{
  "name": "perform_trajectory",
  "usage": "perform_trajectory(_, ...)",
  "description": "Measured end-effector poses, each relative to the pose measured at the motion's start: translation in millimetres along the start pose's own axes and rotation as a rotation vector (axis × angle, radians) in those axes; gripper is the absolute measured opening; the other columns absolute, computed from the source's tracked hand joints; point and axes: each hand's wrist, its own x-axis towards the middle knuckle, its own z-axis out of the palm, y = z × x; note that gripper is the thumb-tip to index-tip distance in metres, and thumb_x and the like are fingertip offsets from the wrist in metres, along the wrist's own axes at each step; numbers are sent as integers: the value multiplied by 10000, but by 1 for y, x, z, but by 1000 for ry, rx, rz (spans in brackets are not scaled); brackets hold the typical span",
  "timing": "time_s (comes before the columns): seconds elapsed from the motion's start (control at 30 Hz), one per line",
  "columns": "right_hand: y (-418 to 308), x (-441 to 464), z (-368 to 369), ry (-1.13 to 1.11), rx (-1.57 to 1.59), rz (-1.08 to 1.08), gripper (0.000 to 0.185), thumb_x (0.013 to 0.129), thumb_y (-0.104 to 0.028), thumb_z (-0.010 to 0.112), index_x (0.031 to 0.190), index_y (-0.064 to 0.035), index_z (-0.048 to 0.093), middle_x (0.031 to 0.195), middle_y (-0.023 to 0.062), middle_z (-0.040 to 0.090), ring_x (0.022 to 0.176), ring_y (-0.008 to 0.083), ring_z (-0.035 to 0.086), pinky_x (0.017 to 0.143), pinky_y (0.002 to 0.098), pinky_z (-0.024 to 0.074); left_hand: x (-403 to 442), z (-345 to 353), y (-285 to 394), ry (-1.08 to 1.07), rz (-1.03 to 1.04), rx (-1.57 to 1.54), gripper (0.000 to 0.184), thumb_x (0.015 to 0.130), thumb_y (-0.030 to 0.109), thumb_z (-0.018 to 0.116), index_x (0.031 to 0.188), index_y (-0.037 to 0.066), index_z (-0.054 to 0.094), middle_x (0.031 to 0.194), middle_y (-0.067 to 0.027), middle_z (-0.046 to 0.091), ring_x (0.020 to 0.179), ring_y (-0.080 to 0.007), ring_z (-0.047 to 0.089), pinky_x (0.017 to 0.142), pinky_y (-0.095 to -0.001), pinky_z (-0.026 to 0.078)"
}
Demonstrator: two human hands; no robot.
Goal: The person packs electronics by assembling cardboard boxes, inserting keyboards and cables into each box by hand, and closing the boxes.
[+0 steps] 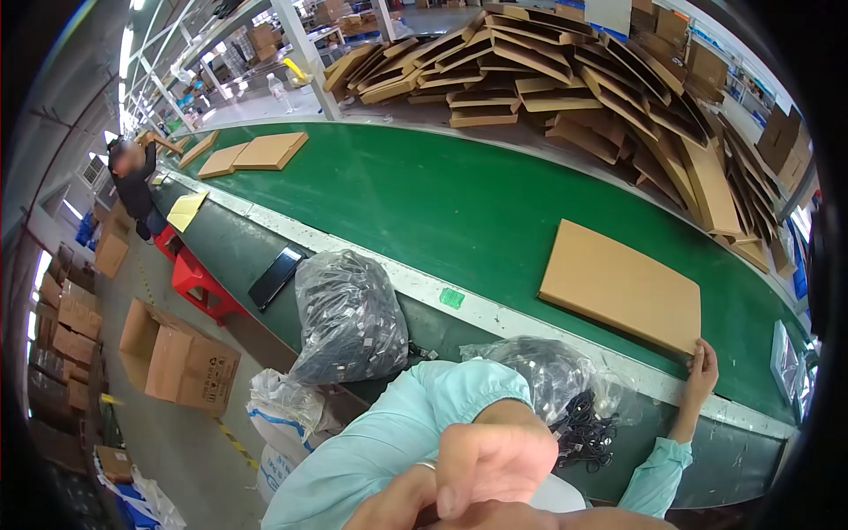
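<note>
On the green belt lies a flat brown cardboard box (pixel 620 287), closed. At its near right corner is my right hand (pixel 700 373), with fingers and thumb closed on the edge. My left hand (pixel 499 459) is raised very close to the camera, palm showing and fingers curled; the bottom edge cuts it off, and whatever it may hold is hidden. Beyond that hand, a clear plastic bag (pixel 539 367) holds dark items. A bundle of black cables (pixel 585 433) lies beside the bag. Mint-green sleeves cover both my arms.
A full bag of dark cables (pixel 349 314) and a black phone (pixel 276 276) rest on the near ledge. Many folded cartons (pixel 548 62) are piled beyond the belt (pixel 397 185). Farther left are more flat boxes (pixel 269 150), a red stool (pixel 199 283) and a co-worker (pixel 132 181).
</note>
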Motion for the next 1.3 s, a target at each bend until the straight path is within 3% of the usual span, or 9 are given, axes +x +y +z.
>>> perform_trajectory(0.13,-2,-2,2,4,2,5,266,1016,-252,575,1132,-44,694,775,-48,575,645,36,454,573,187,358,9,18,2,178,-108,-46,336,990,117,434,1289,228,543,1267,98,548,1155,-36,439,986,-266,346)
perform_trajectory(0.17,-1,-2,2,3,5,8,265,1015,-253,576,1129,-45,696,772,-48,574,645,36,455,575,187,358,26,22,2,207,-232,-120,298,984,171,509,1248,267,610,1284,144,575,1170,-73,459,1025,-286,353)
perform_trajectory(0.27,-2,-1,1,1,2,11,264,1013,-255,580,1122,-47,700,766,-48,572,647,38,457,579,187,359,41,13,11,162,-468,-197,325,992,225,561,1289,337,630,1370,228,539,1207,-88,461,1089,-305,343)
perform_trajectory(0.47,-4,-2,2,-10,-8,12,266,1011,-259,583,1128,-52,701,764,-49,570,649,39,456,581,187,356,33,9,6,91,-279,-149,364,1014,212,510,1352,321,588,1404,221,516,1240,-95,484,1116,-313,350)
perform_trajectory(0.73,-13,-4,5,-18,4,23,259,1001,-246,603,1134,-43,695,764,-53,561,654,40,457,589,187,362,34,6,16,57,-385,-111,375,1016,168,491,1360,286,583,1422,219,492,1236,-100,511,1079,-310,401)
perform_trajectory(1.07,-11,-2,2,-58,12,22,274,987,-226,622,1169,-26,671,794,-48,581,670,40,464,598,184,366,36,15,4,89,-225,-9,368,1006,166,513,1348,279,588,1400,207,514,1241,-74,502,1073,-326,399)
perform_trajectory(1.3,2,2,-4,61,87,64,289,987,-191,616,1239,-51,635,800,-55,548,666,36,449,589,187,361,41,14,-2,78,-445,-205,384,1001,157,517,1364,270,576,1409,169,520,1275,-102,483,1064,-331,399)
